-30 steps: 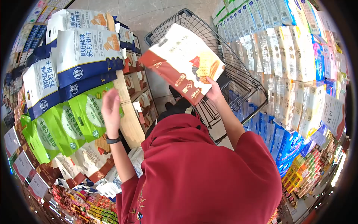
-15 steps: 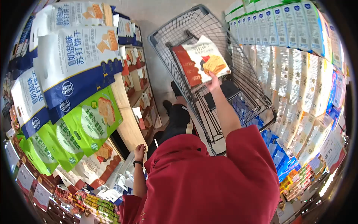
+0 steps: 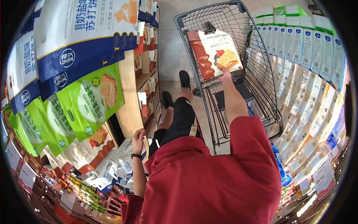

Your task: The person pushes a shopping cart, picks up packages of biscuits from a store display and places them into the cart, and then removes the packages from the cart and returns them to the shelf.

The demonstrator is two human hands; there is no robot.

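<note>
A white and red-brown cracker bag [image 3: 216, 53] lies inside the basket of a grey wire shopping cart [image 3: 261, 71]. My right hand [image 3: 225, 74] is at the bag's lower edge, its fingers closed on it and partly hidden. My left hand [image 3: 138, 136], with a dark band on the wrist, hangs beside the wooden shelf on the left. Its fingers are curled together, and what they hold, if anything, is too small to make out.
Blue-and-white cracker bags [image 3: 85, 41] and green cracker bags [image 3: 91, 100] hang at the left by a wooden shelf [image 3: 128, 74]. Stacked cartons and clear-wrapped packs [image 3: 298, 100] line the right. My feet stand on the grey floor left of the cart.
My right hand has brought the cracker bag forward and down into the cart. My left hand has dropped from the green bags to my side. The cart appears further right.
</note>
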